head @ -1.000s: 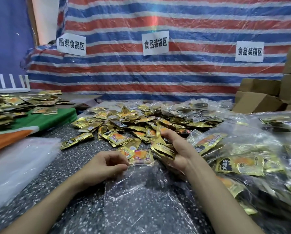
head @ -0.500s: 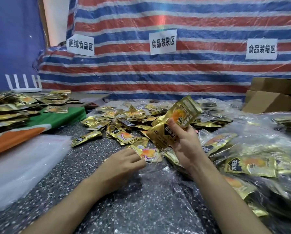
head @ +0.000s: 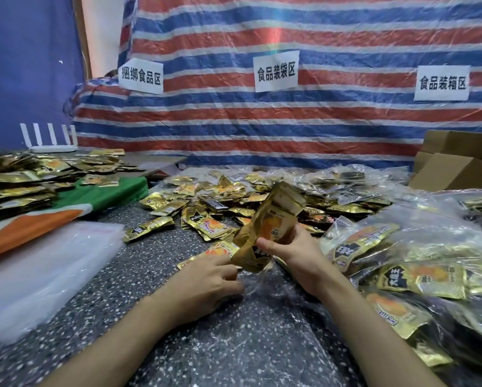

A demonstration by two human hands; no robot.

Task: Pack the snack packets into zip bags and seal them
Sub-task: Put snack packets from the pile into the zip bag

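Glossy gold snack packets [head: 267, 230] gripped in right hand [head: 297, 256], left hand [head: 206, 284] fingers pinching clear zip bag [head: 265, 311]

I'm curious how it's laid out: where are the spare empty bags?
Head view, left side: the stack of empty bags lies on the speckled table, beside the orange-and-green cloth, left of the left hand.

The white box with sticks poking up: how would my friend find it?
Look to the blue wall at the far left. Below it, behind the heap of gold packets, sits a flat white box. It alone has thin white sticks standing up in a row.
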